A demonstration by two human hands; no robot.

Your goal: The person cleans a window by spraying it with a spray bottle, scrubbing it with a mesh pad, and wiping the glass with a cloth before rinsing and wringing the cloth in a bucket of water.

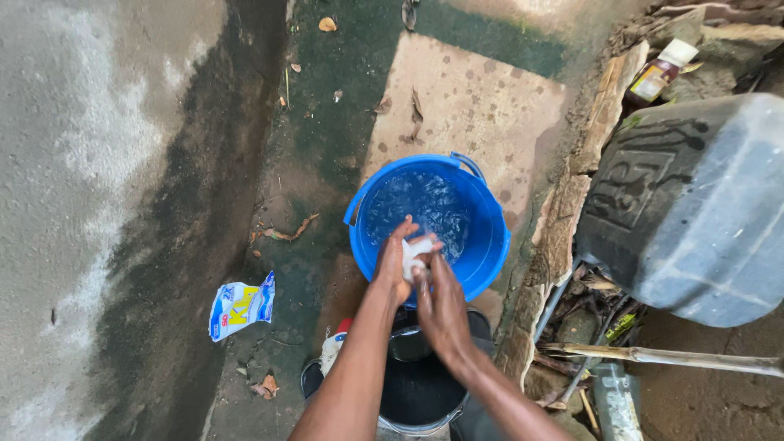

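Both hands are up over the near rim of a blue bucket (490,237), pressed together around a small white cloth (414,255); the left hand (394,263) has its fingers curled over the top of the cloth and the right hand (441,306) is clamped against it from the other side, so the cloth is basically sandwiched between the two, only a bit of white poking out. The bucket's got water in it with a rippled, bubbly surface, and it sits on a pale concrete slab (482,106) dotted with dark wet spots; a curved handle shows on its far rim.

Right under the forearms there's a dark bucket (416,392), nearer to the camera than the blue one and just beside it; a white and red thing is tucked at its left edge but I can't tell what it is.

Off to the left on the damp ground lies a crumpled blue, white and yellow sachet (242,306), well apart from the buckets; a grey wall (90,204) runs along that side. On the right there's a big grey plastic tank (702,204) tilted over some rubble, a wooden stick (670,358) below it, and a small bottle (660,73) with a white cap up in the far corner; a few dry leaves are scattered around.
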